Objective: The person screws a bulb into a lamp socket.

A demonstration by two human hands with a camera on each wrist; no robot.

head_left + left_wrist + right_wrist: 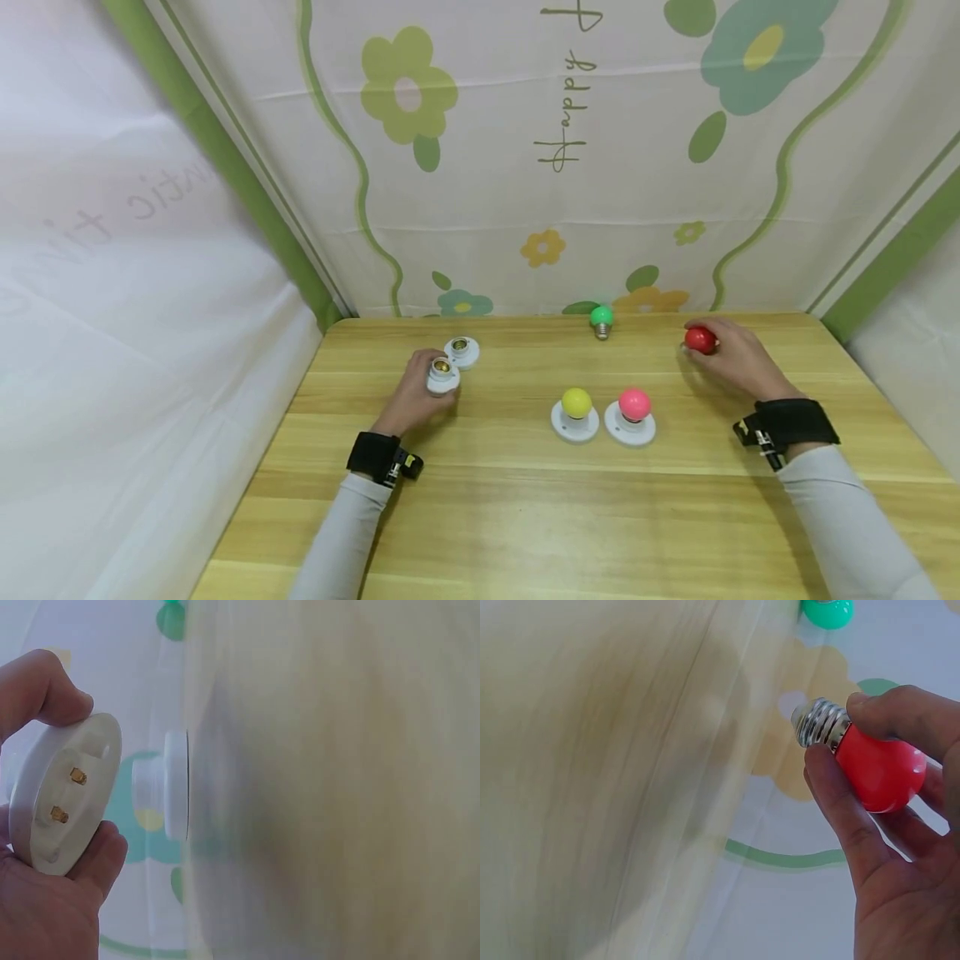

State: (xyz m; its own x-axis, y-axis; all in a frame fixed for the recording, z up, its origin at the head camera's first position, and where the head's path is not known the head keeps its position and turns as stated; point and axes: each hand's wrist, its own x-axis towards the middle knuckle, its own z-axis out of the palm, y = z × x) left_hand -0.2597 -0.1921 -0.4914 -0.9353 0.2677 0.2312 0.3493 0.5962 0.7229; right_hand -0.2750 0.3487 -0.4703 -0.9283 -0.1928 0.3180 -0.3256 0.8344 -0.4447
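Note:
My left hand [417, 395] grips a round white lamp holder [443, 377] by its rim, its brass-lined socket facing up in the head view. Two brass contacts show on the underside of that lamp holder [71, 796] in the left wrist view, raised off the wood. Just beyond it, a second white lamp holder [467, 357] sits on the table. At the right, my right hand [742, 360] holds a red light bulb [701, 339] between thumb and fingers. Its silver screw base [822, 723] points away from the palm in the right wrist view.
A yellow bulb [577, 402] and a pink bulb [634, 404] stand upright in white holders near the middle of the wooden table [525, 517]. A green bulb [602, 317] lies by the back edge, close to the flowered curtain [480, 183].

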